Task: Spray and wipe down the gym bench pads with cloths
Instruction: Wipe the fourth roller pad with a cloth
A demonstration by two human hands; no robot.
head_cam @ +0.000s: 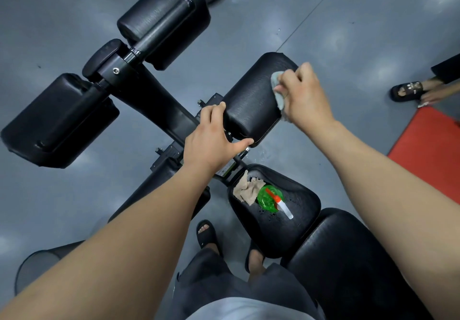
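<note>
A black roller pad [251,98] sits in the middle of the bench frame. My right hand [303,95] grips a pale grey cloth [278,93] bunched against the pad's right side. My left hand [211,135] holds the pad's near left corner, fingers over its top edge and thumb along the front. On the black seat pad [293,220] below lie a beige cloth [247,189] and a green spray bottle [271,199] with a red trigger and white nozzle. Water drops dot the seat around the bottle.
More black pads stand at the far left [59,120], the top [164,20] and the near right [348,257]. A red mat [430,140] and another person's sandalled foot [408,90] are at the right. A mesh bin [37,267] stands at the lower left. The floor is grey.
</note>
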